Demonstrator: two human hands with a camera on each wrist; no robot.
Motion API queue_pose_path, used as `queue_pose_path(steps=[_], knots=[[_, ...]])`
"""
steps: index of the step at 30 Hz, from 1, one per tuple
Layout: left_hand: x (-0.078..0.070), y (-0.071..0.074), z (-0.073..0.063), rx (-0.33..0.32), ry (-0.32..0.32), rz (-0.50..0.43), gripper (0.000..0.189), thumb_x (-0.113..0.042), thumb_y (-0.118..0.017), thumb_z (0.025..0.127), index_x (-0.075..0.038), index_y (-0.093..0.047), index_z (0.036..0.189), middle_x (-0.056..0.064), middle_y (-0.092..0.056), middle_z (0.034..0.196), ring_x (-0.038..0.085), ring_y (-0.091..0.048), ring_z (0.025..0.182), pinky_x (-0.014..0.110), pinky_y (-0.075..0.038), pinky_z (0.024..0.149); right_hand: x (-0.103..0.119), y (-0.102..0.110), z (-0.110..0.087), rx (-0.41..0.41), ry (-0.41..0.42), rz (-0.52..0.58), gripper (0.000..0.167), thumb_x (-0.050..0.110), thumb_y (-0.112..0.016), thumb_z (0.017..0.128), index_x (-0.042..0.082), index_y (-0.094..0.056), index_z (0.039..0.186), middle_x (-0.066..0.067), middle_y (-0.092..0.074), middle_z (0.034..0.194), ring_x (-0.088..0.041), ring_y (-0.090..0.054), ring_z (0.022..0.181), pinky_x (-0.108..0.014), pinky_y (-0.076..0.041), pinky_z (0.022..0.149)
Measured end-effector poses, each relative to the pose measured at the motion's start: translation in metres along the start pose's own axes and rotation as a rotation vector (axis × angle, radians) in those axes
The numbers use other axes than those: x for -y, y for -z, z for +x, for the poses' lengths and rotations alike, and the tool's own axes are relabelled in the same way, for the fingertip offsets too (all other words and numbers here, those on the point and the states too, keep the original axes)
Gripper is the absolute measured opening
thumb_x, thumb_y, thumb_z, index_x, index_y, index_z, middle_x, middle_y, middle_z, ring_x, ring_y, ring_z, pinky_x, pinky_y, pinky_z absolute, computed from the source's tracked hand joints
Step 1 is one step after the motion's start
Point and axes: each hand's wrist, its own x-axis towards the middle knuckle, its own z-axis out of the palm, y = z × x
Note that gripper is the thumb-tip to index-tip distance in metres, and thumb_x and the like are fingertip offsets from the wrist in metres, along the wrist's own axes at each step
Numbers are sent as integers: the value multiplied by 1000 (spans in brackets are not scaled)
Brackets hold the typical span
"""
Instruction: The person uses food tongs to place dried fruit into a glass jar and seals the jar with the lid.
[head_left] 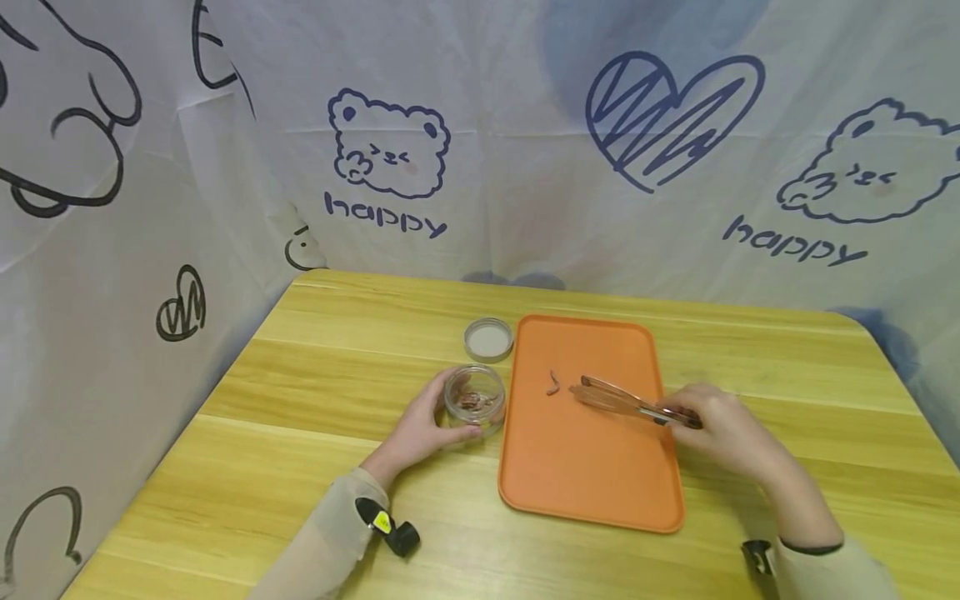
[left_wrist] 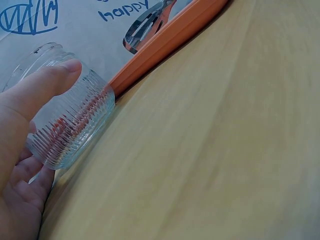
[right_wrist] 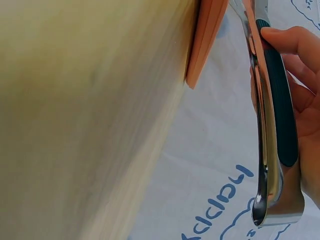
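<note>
In the head view my left hand (head_left: 420, 427) grips a clear glass jar (head_left: 491, 423) standing on the table at the tray's left edge. Ridges run round the jar's wall in the left wrist view, with the thumb (left_wrist: 60, 75) across its side. Reddish-brown thin pieces (head_left: 472, 402) lie in the bottom. My right hand (head_left: 720, 423) holds metal tongs (head_left: 622, 404) by their dark green grips (right_wrist: 280, 105). The tong tips reach over the orange tray (head_left: 585, 483), just right of a small brown worm-like piece (head_left: 554, 383). Nothing shows between the tips.
A round lid (head_left: 488, 340) lies behind the jar, close to the tray's upper left corner. The wooden table (head_left: 300, 350) ends at a printed white cloth (head_left: 517, 200) hanging behind and at the left.
</note>
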Motion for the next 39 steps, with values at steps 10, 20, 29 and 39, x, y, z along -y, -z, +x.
queue_pose_path(steps=[10,20,29,39], knots=[[0,1,0,0,10,2,87,-18,-85,72,-12,-36,144,13,-45,141,24,-41,131,38,-29,112,0,0,-3,-67,65,-10,18,-2,-72,77,8,-73,92,8,-59,80,-7,-49,71,-25,-45,56],[-24,2,-2,13,17,-19,84,-4,-82,74,0,-34,143,25,-42,140,36,-40,131,44,-28,112,2,5,-3,-116,101,-18,19,-3,-76,75,7,-72,92,7,-60,80,-4,-51,69,-22,-47,53],[-40,3,-3,15,-8,-33,80,-1,-81,74,5,-36,140,29,-43,137,40,-41,128,48,-30,110,8,13,-2,-171,109,4,24,-5,-76,73,6,-73,95,4,-62,83,-5,-51,69,-22,-48,52],[-38,3,-3,16,0,-23,83,-3,-81,74,4,-34,142,27,-43,139,39,-40,129,46,-29,111,16,21,2,-226,123,3,25,-6,-75,74,7,-72,95,1,-65,87,-7,-55,73,-23,-51,55]])
